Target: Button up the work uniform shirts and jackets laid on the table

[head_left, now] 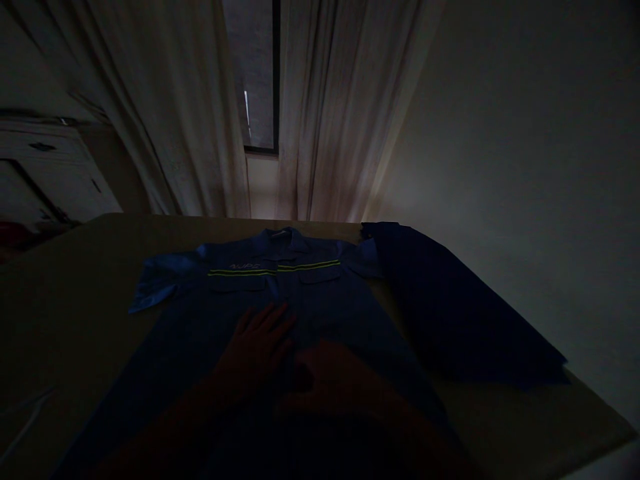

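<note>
A blue work shirt (300,293) with a yellow-green reflective chest stripe lies spread out face up on a table (75,300), collar toward the window. My left hand (257,343) rests flat on the shirt's front, fingers stretched out. Just right of it my right hand (333,377) lies on the fabric too, very dark; its fingers seem bent, and I cannot tell whether they grip the cloth.
A dark blue garment (450,313) lies folded over the table's right side. Pale curtains (325,113) and a window (255,73) stand behind the table. A white cabinet (50,173) is at the far left. The room is dim.
</note>
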A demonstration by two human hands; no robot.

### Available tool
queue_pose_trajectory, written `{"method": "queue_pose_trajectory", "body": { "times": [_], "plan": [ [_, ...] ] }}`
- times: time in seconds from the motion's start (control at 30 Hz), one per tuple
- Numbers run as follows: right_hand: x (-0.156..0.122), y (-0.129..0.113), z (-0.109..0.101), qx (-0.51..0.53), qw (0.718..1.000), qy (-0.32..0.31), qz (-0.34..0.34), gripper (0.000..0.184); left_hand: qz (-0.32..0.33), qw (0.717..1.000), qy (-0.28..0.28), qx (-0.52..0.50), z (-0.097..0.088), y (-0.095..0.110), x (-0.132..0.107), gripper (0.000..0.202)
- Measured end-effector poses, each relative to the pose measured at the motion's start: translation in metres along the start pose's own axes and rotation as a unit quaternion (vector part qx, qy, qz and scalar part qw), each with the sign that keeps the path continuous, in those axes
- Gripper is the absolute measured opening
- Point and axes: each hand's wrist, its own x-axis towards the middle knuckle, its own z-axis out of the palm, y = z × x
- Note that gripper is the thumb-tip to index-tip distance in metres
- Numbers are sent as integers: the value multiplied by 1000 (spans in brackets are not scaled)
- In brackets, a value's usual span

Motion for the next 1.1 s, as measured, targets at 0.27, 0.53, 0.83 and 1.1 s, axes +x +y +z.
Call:
{"method": "queue_pose_trajectory", "body": {
  "times": [0.27,0.53,0.83,1.1],
  "plan": [
    [-9,-19,17,-157,987,35,15,38,-29,997,-68,-24,-4,-11,21,53],
    [22,17,12,-41,983,170,50,22,-43,998,-37,-36,-15,-23,59,48],
    [30,40,11,173,956,235,7,32,-107,983,-55,-139,-39,34,-12,23],
    [21,24,19,85,974,211,-13,31,-121,964,-58,-229,-30,32,-31,23]
  ]
}}
